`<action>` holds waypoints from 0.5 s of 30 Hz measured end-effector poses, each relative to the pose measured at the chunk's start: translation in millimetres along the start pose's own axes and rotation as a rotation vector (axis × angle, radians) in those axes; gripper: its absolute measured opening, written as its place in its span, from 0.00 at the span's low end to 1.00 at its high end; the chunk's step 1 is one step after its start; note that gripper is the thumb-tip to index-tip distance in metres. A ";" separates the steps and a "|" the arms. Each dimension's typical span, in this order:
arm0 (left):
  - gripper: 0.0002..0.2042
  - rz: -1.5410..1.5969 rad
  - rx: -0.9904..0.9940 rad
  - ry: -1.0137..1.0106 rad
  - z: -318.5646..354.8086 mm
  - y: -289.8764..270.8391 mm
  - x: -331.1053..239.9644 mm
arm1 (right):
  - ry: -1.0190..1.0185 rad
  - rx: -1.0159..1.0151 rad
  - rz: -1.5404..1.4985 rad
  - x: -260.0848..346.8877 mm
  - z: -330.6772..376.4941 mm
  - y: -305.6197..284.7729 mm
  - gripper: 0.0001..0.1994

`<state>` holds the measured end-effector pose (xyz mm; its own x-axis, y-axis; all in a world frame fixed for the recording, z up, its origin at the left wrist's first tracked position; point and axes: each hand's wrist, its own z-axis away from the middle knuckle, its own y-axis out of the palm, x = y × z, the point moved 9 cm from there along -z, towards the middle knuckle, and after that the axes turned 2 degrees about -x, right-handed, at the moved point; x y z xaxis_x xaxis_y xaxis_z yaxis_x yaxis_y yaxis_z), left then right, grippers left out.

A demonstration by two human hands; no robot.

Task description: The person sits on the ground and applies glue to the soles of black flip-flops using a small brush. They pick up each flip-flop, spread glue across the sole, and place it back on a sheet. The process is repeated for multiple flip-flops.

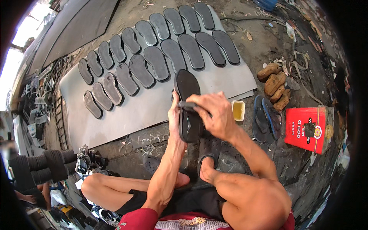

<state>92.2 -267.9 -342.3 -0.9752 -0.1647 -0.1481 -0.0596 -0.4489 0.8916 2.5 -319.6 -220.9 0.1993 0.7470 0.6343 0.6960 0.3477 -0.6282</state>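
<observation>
My left hand [175, 111] grips a black sandal sole [188, 82] by its left edge, holding it lengthwise in front of me, above the feet. A shiny wet streak runs down the lower half of that sole. In my right hand [216, 113] is a small dark flat piece [187, 105], pinched between thumb and fingers and laid across the middle of the sole. What this piece is made of cannot be made out. Just right of my right hand stands a small white tub [238, 110] with yellowish stuff inside.
Two rows of dark soles [143, 71] lie on a pale grey sheet [134, 119] ahead. To the right are wooden foot-shaped blocks [275, 84], a pair of flip-flops [266, 119] and a red box [304, 128]. Stacked dark strips and sandals [90, 161] sit at the left.
</observation>
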 end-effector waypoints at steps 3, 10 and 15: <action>0.26 -0.119 0.030 0.135 -8.6 -9.7 -19.3 | -0.067 -0.072 0.015 32.4 29.9 1.5 0.18; 0.26 -0.183 -0.112 0.252 -9.1 -22.4 -42.7 | 0.459 -0.211 -0.605 -3.1 39.0 -73.1 0.11; 0.35 -0.452 -0.221 0.461 0.1 -2.5 -43.0 | 0.824 -0.526 -1.360 -95.5 75.3 -79.8 0.11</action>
<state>134.2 -259.5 -338.2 -0.6714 -0.2537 -0.6963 -0.3470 -0.7226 0.5979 -124.0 -376.0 -265.3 -0.5361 -0.4542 0.7115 0.7604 0.1061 0.6407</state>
